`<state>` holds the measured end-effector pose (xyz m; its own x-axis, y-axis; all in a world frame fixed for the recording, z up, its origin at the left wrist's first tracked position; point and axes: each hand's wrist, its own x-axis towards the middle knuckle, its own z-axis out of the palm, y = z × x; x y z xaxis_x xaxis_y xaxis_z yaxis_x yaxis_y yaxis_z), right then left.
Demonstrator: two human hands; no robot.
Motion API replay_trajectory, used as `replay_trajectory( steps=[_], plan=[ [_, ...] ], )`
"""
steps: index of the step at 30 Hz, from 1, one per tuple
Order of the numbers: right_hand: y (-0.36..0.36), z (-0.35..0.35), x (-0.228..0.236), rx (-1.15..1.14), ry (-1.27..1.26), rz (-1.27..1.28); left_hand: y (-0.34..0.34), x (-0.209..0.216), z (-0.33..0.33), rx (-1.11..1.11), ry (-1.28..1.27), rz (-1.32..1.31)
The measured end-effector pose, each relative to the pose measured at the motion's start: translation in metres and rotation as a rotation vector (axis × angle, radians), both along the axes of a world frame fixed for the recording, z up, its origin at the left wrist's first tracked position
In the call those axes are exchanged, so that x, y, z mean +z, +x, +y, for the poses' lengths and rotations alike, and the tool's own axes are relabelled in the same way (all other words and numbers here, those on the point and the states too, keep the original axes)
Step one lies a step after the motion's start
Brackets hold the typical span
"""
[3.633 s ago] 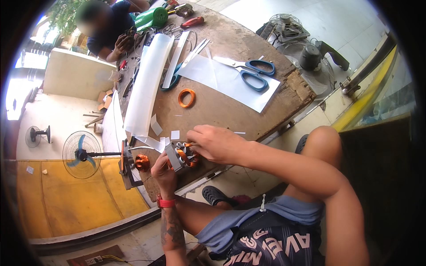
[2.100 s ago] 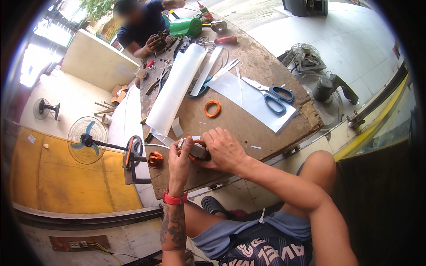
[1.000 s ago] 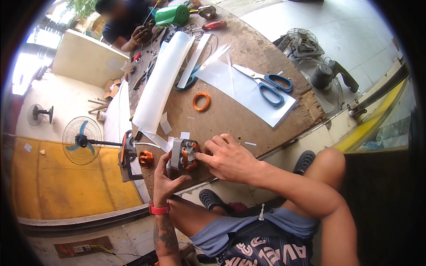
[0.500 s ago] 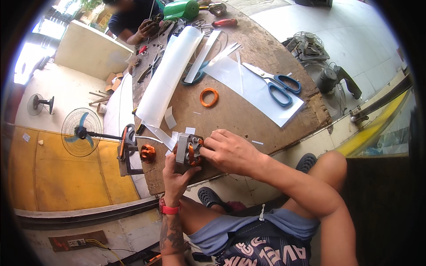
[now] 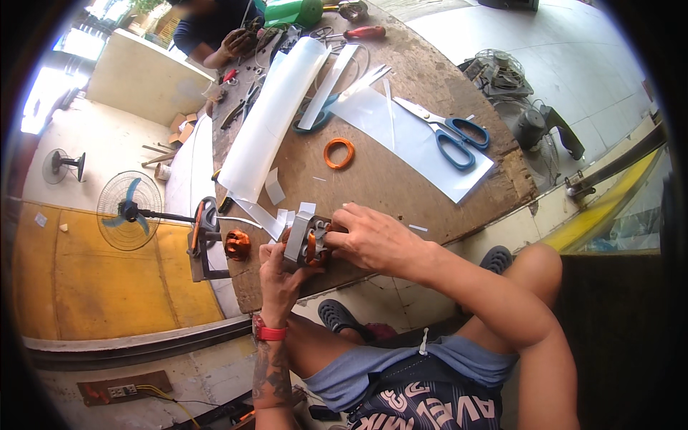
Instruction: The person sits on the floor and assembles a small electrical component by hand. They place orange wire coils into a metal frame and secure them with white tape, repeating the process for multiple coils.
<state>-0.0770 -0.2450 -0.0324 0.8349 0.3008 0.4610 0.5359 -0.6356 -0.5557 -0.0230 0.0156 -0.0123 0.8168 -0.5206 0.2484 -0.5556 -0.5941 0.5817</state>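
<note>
My left hand (image 5: 279,279) grips a fan motor stator (image 5: 298,245), a grey laminated core with orange copper windings, at the table's near edge. White insulating paper slips (image 5: 306,209) lie against its far side. My right hand (image 5: 376,238) is closed, thumb and fingertips pinched at the stator's right face by the windings. Whatever those fingertips hold is hidden. Left of the stator sits another copper-wound part (image 5: 237,244). Farther out on the wood lies a ring of orange wire (image 5: 327,155).
A roll of translucent sheet (image 5: 276,118), blue-handled scissors (image 5: 454,143) on a cut sheet (image 5: 401,136), and a second pair of scissors (image 5: 315,123) lie on the wooden table (image 5: 401,197). A red-handled screwdriver (image 5: 365,32) is farther off. A co-worker's hand (image 5: 235,44) works at the far left; fans (image 5: 131,211) stand around.
The stator has turned slightly in my left hand, showing more of its right face. My right fingers have shifted a little on it. The view has moved slightly.
</note>
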Motion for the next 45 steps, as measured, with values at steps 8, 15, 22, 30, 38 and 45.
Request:
replay_trajectory(
  steps=[8,15,22,30,38,45],
  plan=[
    [-0.02,0.003,0.001,-0.086,-0.311,-0.116,-0.005,-0.008,-0.004,-0.025,-0.056,-0.089],
    [-0.029,-0.021,0.013,-0.073,-0.119,0.025,-0.027,0.011,0.025,0.231,-0.008,-0.165],
    [-0.025,-0.033,0.021,-0.123,-0.197,0.035,-0.037,0.016,0.054,0.208,0.31,-0.246],
    [-0.032,-0.031,0.027,-0.125,-0.242,0.015,-0.063,0.026,0.051,0.049,0.376,-0.182],
    [-0.035,-0.029,0.031,-0.12,-0.245,0.011,-0.03,0.021,0.042,0.038,0.148,-0.042],
    [-0.039,-0.03,0.044,-0.152,-0.186,-0.057,-0.03,0.034,0.055,0.038,0.485,-0.245]
  ],
)
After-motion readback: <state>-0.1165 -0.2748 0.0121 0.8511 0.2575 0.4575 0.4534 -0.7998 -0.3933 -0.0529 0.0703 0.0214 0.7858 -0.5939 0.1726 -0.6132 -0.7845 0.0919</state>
